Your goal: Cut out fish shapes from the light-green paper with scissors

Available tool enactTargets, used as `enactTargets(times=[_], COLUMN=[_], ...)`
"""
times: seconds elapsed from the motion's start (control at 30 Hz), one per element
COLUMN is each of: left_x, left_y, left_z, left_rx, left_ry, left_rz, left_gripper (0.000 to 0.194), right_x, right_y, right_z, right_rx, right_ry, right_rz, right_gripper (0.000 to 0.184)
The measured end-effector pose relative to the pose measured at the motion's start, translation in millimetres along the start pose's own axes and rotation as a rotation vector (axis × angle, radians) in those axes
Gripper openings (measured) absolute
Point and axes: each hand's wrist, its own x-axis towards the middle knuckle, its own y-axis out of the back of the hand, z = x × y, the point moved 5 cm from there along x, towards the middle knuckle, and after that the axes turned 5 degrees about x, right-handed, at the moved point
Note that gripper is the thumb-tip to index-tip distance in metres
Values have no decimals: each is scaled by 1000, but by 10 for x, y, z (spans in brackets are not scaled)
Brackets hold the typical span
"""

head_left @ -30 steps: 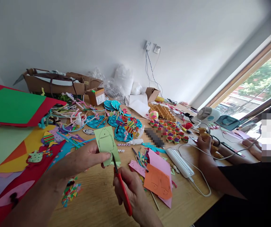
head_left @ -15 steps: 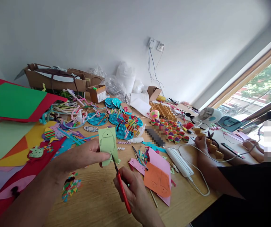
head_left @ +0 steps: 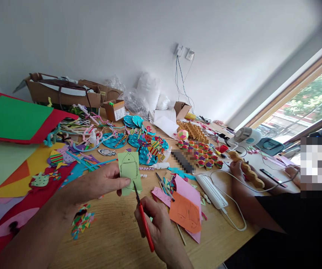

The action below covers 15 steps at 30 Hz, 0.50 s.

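Note:
A light green piece of paper (head_left: pixel 128 164) with a fish drawn in dark lines stands upright between the thumb and fingers of my left hand (head_left: pixel 109 180). My right hand (head_left: pixel 156 222) is wrapped round a pair of red-handled scissors (head_left: pixel 144 224). Their dark blades point up at the lower right part of the paper, by the drawn outline. To the right of the scissors lie an orange sheet (head_left: pixel 185 212) with fish drawings and a pink sheet (head_left: pixel 187 189) under it. Small coloured paper scraps (head_left: pixel 82 222) lie in a heap below my left forearm.
A white power strip (head_left: pixel 211 191) with a looping cable lies to the right. Beyond it a co-worker's hand (head_left: pixel 236 170) holds a strip of egg carton (head_left: pixel 249 172). Blue decorated plates (head_left: pixel 114 140), glue bottles and painted carton cups (head_left: pixel 202 153) fill the back. Coloured sheets (head_left: pixel 15 119) cover the left.
The scissors and the green paper stay nearly in place, with the blades still at its lower part. The co-worker's carton strip has shifted and shows more fully. The view has turned slightly.

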Motion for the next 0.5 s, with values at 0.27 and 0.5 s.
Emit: enactTargets(times=[0.27,0.5], left_x=[-8,8], left_y=[11,28], left_z=[-72,-143], left_rx=[36,60], left_ry=[10,24], left_rz=[-60,-44], left_gripper=[27,24], right_x=[-7,-20], right_y=[-7,3], right_z=[2,28], right_rx=[-24,-50], right_ry=[-5,-8], right_rz=[-13,-8], right_gripper=[40,40])
